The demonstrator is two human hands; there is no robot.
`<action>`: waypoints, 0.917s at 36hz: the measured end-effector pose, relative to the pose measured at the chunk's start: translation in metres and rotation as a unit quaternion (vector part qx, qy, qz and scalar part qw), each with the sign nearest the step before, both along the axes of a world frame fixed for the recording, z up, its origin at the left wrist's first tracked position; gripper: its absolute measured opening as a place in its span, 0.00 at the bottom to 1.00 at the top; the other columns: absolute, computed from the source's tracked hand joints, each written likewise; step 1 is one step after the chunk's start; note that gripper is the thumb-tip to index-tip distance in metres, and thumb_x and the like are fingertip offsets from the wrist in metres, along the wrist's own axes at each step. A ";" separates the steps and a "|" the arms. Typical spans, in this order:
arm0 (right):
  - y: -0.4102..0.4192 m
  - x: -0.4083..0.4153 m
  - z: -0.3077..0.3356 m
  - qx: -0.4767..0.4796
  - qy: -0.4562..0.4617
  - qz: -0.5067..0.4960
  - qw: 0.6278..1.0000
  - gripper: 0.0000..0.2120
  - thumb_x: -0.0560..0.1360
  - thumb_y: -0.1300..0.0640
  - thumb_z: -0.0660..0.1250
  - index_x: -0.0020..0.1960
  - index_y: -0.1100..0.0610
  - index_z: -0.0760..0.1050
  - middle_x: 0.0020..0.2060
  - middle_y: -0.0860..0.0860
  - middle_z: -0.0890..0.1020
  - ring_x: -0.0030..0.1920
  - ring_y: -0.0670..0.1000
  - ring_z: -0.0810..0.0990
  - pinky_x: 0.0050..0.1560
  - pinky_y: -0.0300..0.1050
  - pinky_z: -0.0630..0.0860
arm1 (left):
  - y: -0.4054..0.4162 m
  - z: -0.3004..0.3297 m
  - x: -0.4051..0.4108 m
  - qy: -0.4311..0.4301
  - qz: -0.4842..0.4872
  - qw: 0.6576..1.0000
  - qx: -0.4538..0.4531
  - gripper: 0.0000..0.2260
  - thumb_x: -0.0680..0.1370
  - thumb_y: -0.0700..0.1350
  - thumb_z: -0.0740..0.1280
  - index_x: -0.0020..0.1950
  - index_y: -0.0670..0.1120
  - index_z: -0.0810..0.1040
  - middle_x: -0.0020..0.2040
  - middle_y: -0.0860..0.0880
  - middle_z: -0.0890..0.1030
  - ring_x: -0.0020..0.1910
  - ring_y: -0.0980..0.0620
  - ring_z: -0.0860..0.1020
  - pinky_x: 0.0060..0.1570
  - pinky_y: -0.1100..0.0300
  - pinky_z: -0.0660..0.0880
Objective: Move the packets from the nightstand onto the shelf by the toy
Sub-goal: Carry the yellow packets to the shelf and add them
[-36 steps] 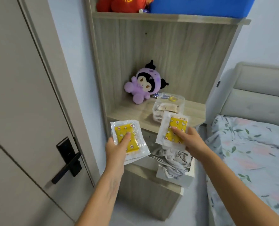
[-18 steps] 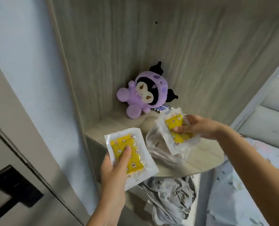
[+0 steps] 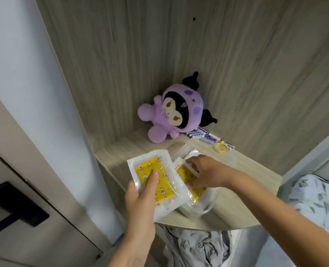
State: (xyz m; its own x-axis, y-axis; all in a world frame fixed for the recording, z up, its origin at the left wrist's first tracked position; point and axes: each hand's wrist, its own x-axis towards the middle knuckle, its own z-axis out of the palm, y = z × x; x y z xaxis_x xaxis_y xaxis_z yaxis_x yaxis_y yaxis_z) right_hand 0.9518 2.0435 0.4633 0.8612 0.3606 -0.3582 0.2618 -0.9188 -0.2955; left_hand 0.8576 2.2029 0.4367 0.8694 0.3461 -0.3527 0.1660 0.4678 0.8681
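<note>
Left hand (image 3: 140, 197) grips one packet (image 3: 156, 182); right hand (image 3: 204, 174) pinches another (image 3: 190, 182), seemingly inside clear tub (image 3: 207, 206).

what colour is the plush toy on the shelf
The plush toy is light purple with a black hood and a cream face, seen best in the head view.

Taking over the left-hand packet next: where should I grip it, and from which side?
Pinch the packet by its clear sealed border, at the near-left edge where the left hand grips it. It lies flat and thin, with the right hand crowding its other side.
</note>
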 end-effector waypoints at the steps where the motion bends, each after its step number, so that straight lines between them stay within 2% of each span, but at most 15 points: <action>1: -0.003 -0.001 0.000 0.002 -0.012 -0.007 1.000 0.35 0.69 0.47 0.74 0.70 0.57 0.65 0.60 0.51 0.75 0.59 0.51 0.74 0.53 0.36 0.67 | 0.001 0.002 0.000 -0.002 0.001 1.000 0.006 0.10 0.74 0.48 0.71 0.54 0.47 0.81 0.47 0.48 0.86 0.49 0.46 0.83 0.52 0.42 0.79; 2: -0.006 -0.002 0.001 0.006 -0.020 -0.007 1.000 0.38 0.68 0.47 0.75 0.71 0.58 0.64 0.62 0.51 0.75 0.61 0.51 0.74 0.56 0.36 0.69 | 0.001 0.006 -0.001 -0.006 -0.002 1.000 0.009 0.10 0.75 0.48 0.70 0.54 0.47 0.80 0.48 0.48 0.85 0.50 0.46 0.83 0.52 0.42 0.79; 4: -0.014 -0.004 0.011 0.058 -0.027 -0.006 0.998 0.34 0.69 0.46 0.74 0.70 0.57 0.67 0.62 0.51 0.77 0.59 0.49 0.76 0.55 0.35 0.71 | 0.001 0.013 0.000 -0.016 -0.009 1.000 0.002 0.11 0.76 0.51 0.68 0.55 0.49 0.80 0.49 0.48 0.85 0.49 0.47 0.83 0.52 0.45 0.79; 6: -0.022 -0.005 0.025 0.206 0.002 -0.041 0.978 0.25 0.73 0.46 0.69 0.67 0.55 0.71 0.61 0.50 0.78 0.57 0.47 0.78 0.54 0.36 0.75 | 0.000 0.018 0.005 -0.016 -0.006 0.999 -0.028 0.11 0.77 0.51 0.66 0.58 0.49 0.78 0.51 0.48 0.84 0.48 0.48 0.82 0.53 0.47 0.78; 8: -0.026 -0.012 0.038 0.384 0.109 -0.094 0.912 0.25 0.73 0.41 0.65 0.65 0.53 0.72 0.58 0.52 0.81 0.55 0.51 0.80 0.56 0.45 0.78 | -0.008 0.024 0.012 -0.017 -0.013 0.999 -0.042 0.13 0.78 0.49 0.65 0.62 0.49 0.76 0.53 0.48 0.83 0.48 0.49 0.82 0.56 0.45 0.77; 10: -0.025 -0.018 0.041 0.458 0.173 -0.094 0.867 0.29 0.71 0.37 0.65 0.66 0.52 0.72 0.58 0.56 0.80 0.56 0.56 0.80 0.57 0.53 0.76 | -0.023 0.028 0.017 -0.044 -0.041 0.998 -0.015 0.10 0.80 0.47 0.63 0.60 0.48 0.76 0.52 0.47 0.83 0.47 0.51 0.82 0.55 0.47 0.78; 13: -0.020 -0.023 0.039 0.484 0.117 -0.061 0.865 0.18 0.74 0.53 0.68 0.62 0.58 0.73 0.54 0.55 0.83 0.52 0.54 0.83 0.51 0.47 0.80 | -0.043 0.032 0.021 -0.115 -0.099 0.987 0.047 0.05 0.82 0.43 0.60 0.53 0.52 0.74 0.44 0.56 0.84 0.42 0.60 0.82 0.42 0.64 0.78; 15: -0.030 -0.017 0.039 0.493 0.086 -0.087 0.862 0.13 0.74 0.62 0.68 0.58 0.60 0.75 0.49 0.54 0.85 0.48 0.51 0.83 0.46 0.42 0.80 | -0.047 0.029 0.022 -0.146 -0.137 0.970 0.140 0.02 0.81 0.45 0.62 0.51 0.51 0.73 0.44 0.56 0.82 0.43 0.60 0.81 0.42 0.64 0.75; 17: -0.048 -0.008 0.040 0.475 0.077 -0.105 0.870 0.15 0.73 0.62 0.70 0.59 0.61 0.74 0.51 0.58 0.84 0.49 0.53 0.83 0.50 0.46 0.80 | -0.044 0.020 0.026 -0.166 -0.190 0.908 0.334 0.11 0.80 0.54 0.59 0.54 0.48 0.74 0.55 0.55 0.76 0.53 0.56 0.76 0.52 0.60 0.71; 19: -0.063 0.004 0.042 0.425 0.054 -0.127 0.895 0.12 0.74 0.62 0.70 0.56 0.59 0.75 0.51 0.58 0.83 0.48 0.52 0.83 0.51 0.46 0.80 | -0.037 0.006 0.032 -0.173 -0.224 0.775 0.565 0.22 0.78 0.60 0.51 0.60 0.49 0.76 0.62 0.56 0.73 0.62 0.56 0.69 0.62 0.58 0.68; 21: -0.069 0.017 0.038 0.345 0.009 -0.150 0.926 0.08 0.74 0.63 0.70 0.51 0.55 0.74 0.48 0.54 0.81 0.44 0.48 0.80 0.45 0.40 0.78 | -0.031 -0.002 0.032 -0.211 -0.232 0.648 0.694 0.22 0.77 0.58 0.51 0.58 0.52 0.81 0.58 0.57 0.79 0.61 0.56 0.73 0.61 0.58 0.69; 22: -0.068 0.023 0.035 0.301 -0.013 -0.158 0.940 0.08 0.74 0.62 0.69 0.51 0.55 0.73 0.47 0.53 0.79 0.44 0.48 0.78 0.44 0.39 0.76 | -0.028 -0.007 0.032 -0.221 -0.239 0.615 0.718 0.19 0.77 0.56 0.54 0.53 0.53 0.83 0.54 0.59 0.82 0.57 0.57 0.77 0.58 0.60 0.69; 24: -0.064 0.033 0.026 0.207 -0.033 -0.161 0.965 0.14 0.75 0.60 0.69 0.59 0.56 0.72 0.51 0.53 0.78 0.49 0.50 0.76 0.49 0.41 0.72 | -0.021 -0.017 0.030 -0.234 -0.246 0.601 0.724 0.16 0.75 0.55 0.58 0.47 0.56 0.85 0.48 0.60 0.84 0.51 0.57 0.80 0.56 0.61 0.66; 28: -0.054 0.047 0.014 0.064 -0.021 -0.133 0.989 0.27 0.76 0.56 0.67 0.73 0.57 0.61 0.66 0.55 0.72 0.66 0.54 0.72 0.62 0.41 0.67 | -0.009 -0.022 0.026 -0.257 -0.240 0.597 0.721 0.14 0.75 0.55 0.59 0.47 0.58 0.85 0.50 0.60 0.84 0.50 0.59 0.81 0.59 0.61 0.65; 33: -0.043 0.050 0.005 -0.006 0.027 -0.093 0.995 0.22 0.79 0.53 0.62 0.72 0.54 0.64 0.68 0.53 0.72 0.67 0.54 0.70 0.67 0.45 0.66 | -0.002 -0.023 0.024 -0.274 -0.221 0.584 0.731 0.15 0.76 0.53 0.60 0.40 0.53 0.85 0.44 0.60 0.85 0.43 0.58 0.80 0.61 0.62 0.65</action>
State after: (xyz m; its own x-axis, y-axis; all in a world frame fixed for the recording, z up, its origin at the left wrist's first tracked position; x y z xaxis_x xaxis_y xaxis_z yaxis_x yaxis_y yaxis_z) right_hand 1.0019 2.0003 0.4683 0.8919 0.1925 -0.4092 0.0712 -0.9534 -0.2934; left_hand 0.8814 2.2013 0.4139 0.8314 -0.3717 0.4130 -0.5002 -0.8244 0.2650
